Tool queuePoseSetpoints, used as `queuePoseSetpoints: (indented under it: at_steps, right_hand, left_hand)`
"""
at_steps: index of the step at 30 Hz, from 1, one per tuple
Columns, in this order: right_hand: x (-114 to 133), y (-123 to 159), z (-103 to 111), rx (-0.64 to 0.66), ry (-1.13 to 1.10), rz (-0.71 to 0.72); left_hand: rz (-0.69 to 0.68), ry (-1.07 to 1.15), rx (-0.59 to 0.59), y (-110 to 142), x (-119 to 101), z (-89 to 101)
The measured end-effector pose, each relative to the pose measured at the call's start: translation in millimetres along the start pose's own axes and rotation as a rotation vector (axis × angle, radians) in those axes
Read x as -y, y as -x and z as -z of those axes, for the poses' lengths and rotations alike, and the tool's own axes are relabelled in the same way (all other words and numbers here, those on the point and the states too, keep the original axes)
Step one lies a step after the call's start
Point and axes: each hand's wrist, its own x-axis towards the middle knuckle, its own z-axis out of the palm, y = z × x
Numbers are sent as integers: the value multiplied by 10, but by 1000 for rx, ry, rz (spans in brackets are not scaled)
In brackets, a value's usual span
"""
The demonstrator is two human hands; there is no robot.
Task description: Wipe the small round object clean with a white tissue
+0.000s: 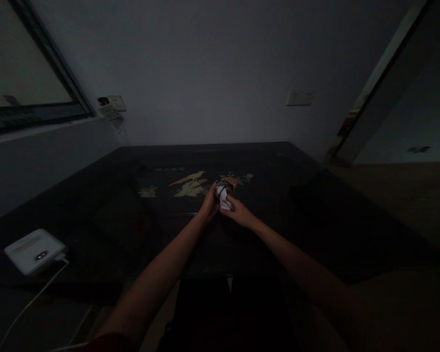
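Note:
Both hands meet over the middle of a dark table (124,244). My left hand (209,204) is wrapped around the left side of a small dark rounded object (228,186), whose kind the dim light hides. My right hand (237,212) pinches a crumpled white piece of tissue or cloth (224,200). This white piece lies against the near side of the dark object, between the two hands. Some of the fingers are hidden behind what they hold.
On the table's left stands a white box-shaped device (34,250) with a white cable (33,300) running off its near side. A bird-and-flower picture (188,186) decorates the tabletop. Wall sockets (299,98) are on the wall behind, and a window (25,63) is at upper left.

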Motion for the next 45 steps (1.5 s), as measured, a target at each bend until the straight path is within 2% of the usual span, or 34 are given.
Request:
queuePoseSetpoints:
  at_steps: [5,9,16,22,31,36,42,45]
  right_hand:
    - [11,27,71,39,341,105]
    - [68,55,129,86,558,111]
    - [126,76,142,80,851,150]
    - [150,97,101,32,1000,98]
    - [131,91,95,62,915,77]
    - [90,95,64,44,759,31]
    - [-17,61,19,-7,548,110]
    - [-29,37,3,2,395,81]
  left_hand:
    - [28,-3,-4,-7,0,34]
    - [28,-11,-8,-6,5,21]
    - [57,-49,36,-29,12,48]
    - [86,-49,31,-19,-5,47]
    - [75,-52,26,40,-27,-11]
    - [75,-61,18,70,-38,-26]
    - [50,-45,-29,50,-23,-36]
    - [47,-45,-32,29,-16,-9]
